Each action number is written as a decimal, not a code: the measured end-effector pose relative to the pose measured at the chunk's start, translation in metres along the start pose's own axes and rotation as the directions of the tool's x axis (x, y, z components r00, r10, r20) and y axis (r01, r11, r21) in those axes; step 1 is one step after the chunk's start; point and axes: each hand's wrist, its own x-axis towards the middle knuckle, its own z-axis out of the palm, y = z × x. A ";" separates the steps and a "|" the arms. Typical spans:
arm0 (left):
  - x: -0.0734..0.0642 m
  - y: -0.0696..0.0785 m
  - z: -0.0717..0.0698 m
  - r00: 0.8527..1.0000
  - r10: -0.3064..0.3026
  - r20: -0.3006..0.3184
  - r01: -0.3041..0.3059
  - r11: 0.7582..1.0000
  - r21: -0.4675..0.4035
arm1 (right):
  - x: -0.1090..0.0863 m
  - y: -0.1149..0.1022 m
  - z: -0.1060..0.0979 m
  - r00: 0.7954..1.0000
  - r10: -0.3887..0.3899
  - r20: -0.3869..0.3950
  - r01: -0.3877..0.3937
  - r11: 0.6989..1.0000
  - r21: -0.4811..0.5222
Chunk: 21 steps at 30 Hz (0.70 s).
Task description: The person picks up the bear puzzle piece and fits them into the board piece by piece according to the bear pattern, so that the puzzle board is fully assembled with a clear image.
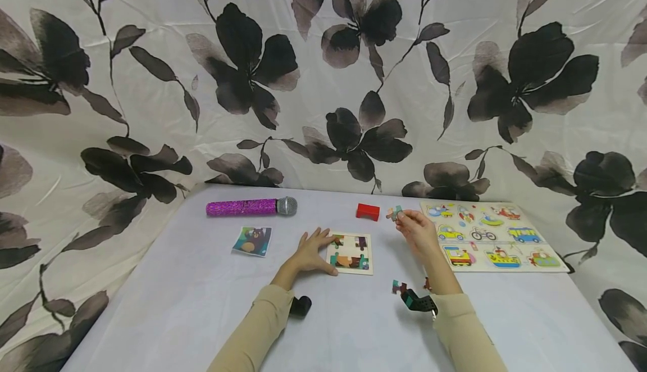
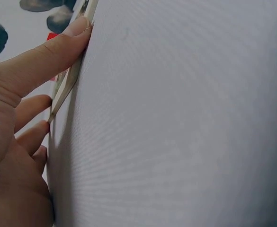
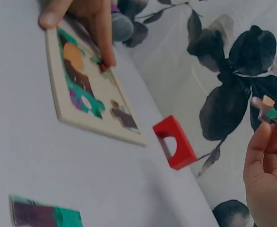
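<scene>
My left hand (image 1: 309, 253) lies at the left side of a small wooden jigsaw board (image 1: 372, 254). Its fingers are spread and fairly straight, the thumb touching the near edge and a finger resting over the upper left part. Some colourful pieces sit in the board, with a pale gap in the middle. My right hand (image 1: 418, 231) is raised above the table right of the board, pinching a puzzle piece (image 3: 271, 109) of teal, orange and brown between fingertips and thumb. Two loose pieces lie near the right wrist; one puzzle piece (image 1: 399, 286) is teal and brown, the other partly hidden.
A red block (image 1: 368, 212) with a curved cutout stands behind the board. At the back left lies a glittery purple microphone (image 1: 242, 208), with a bear picture card (image 1: 252, 241) in front. A vehicle puzzle board (image 1: 492, 237) lies at the right. Patterned cloth hangs behind.
</scene>
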 end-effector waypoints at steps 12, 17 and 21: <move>0.001 -0.001 0.001 1.000 0.005 -0.009 -0.005 1.000 0.004 | -0.001 0.003 0.009 0.997 -0.005 0.072 -0.001 0.997 0.081; 0.000 -0.001 0.001 1.000 0.005 -0.005 -0.005 1.000 0.005 | -0.001 0.009 0.012 0.998 0.001 0.063 -0.005 0.998 0.063; -0.001 -0.001 0.000 1.000 0.014 -0.001 -0.014 1.000 0.004 | -0.001 0.012 0.017 0.998 -0.006 0.065 0.004 0.999 0.038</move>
